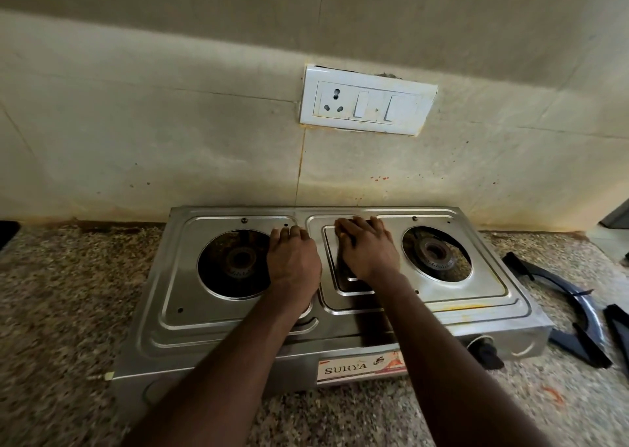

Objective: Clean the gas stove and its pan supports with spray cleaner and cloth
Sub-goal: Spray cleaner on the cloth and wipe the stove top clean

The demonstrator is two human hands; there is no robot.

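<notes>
A two-burner steel gas stove (238, 324) stands on the speckled counter with both pan supports off. My left hand (294, 259) rests palm-down on the stove top beside the left burner (238, 262), fingers bent at the tips and holding nothing. My right hand (369, 249) presses palm-down on the raised middle panel (343, 302), left of the right burner (435, 254). Something dark shows under its palm; I cannot tell whether it is a cloth or a shadow. Dark pan supports (578, 314) lie on the counter to the stove's right. No spray bottle is in view.
A tiled wall with a white socket and switch plate (367, 104) rises right behind the stove. The granite counter (68, 293) extends to the left and right. A black knob (486, 353) sticks out of the stove's front at the right. A dark object (6, 230) sits at the far left edge.
</notes>
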